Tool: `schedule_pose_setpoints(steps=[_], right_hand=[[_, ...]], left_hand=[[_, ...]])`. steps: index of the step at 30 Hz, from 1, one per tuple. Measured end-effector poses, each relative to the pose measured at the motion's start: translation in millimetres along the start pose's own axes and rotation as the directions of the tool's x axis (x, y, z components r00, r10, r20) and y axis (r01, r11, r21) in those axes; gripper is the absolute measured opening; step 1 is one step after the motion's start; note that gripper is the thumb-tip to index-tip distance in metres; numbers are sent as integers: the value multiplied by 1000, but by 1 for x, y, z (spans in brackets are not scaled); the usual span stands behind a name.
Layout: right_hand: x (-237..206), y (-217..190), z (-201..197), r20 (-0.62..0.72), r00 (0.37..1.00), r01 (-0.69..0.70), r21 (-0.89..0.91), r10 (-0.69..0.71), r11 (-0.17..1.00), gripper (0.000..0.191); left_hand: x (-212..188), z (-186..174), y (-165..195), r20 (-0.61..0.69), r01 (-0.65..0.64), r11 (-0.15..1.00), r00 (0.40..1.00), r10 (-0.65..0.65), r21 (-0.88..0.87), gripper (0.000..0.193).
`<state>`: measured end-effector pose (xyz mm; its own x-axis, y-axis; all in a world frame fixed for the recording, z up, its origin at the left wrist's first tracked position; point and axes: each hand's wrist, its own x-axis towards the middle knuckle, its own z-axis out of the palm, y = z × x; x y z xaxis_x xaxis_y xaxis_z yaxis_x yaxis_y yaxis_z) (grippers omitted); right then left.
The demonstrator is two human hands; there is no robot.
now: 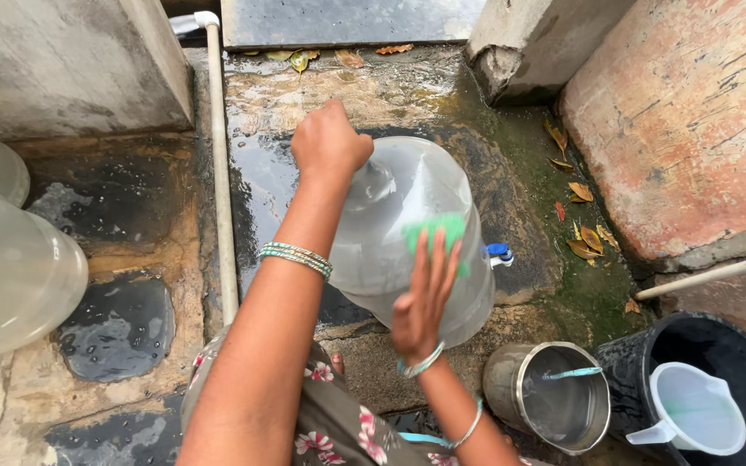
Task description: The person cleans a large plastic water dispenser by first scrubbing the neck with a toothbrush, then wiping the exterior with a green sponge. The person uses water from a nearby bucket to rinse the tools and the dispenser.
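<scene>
Large clear water jug (390, 250) sits tilted on the wet concrete floor (261, 181), neck pointing up and away, small blue tap (499, 254) on its far-right side. Right hand (425, 298) presses a green scrub pad (436, 231) flat against the jug's shoulder, fingers spread wide over the pad. Left hand (330, 142) is closed around the neck, steadying it; can't tell if a cap is on, the hand covers it. Step in hand looks like scrubbing the outer wall. Next move likely calls for rotating the jug by the neck to reach unscrubbed areas. Steel pot (553, 397) and black bucket (641, 362) with a white jug (692, 410) sit near right; more clear jugs (10, 276) left.
</scene>
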<state>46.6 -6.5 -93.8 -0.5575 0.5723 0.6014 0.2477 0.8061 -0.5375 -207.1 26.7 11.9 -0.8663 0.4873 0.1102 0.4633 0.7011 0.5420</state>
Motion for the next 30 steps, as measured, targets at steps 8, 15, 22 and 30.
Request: schedule_pose_setpoints(steps=[8,15,22,30], right_hand=[[30,76,-23,-69,986,-136,197,152,971,85],[16,75,-47,98,994,12,265,-40,964,98],[-12,53,-54,202,951,261,-120,-234,958,100],[124,66,-76,389,921,150,-323,-14,934,80]], left_hand=[[-3,2,0,67,-365,912,921,383,-190,51],[-4,17,4,-10,-359,917,932,362,-177,46],[-14,9,20,2,-369,915,927,374,-163,50],[-42,7,49,28,-614,746,767,641,-256,46]])
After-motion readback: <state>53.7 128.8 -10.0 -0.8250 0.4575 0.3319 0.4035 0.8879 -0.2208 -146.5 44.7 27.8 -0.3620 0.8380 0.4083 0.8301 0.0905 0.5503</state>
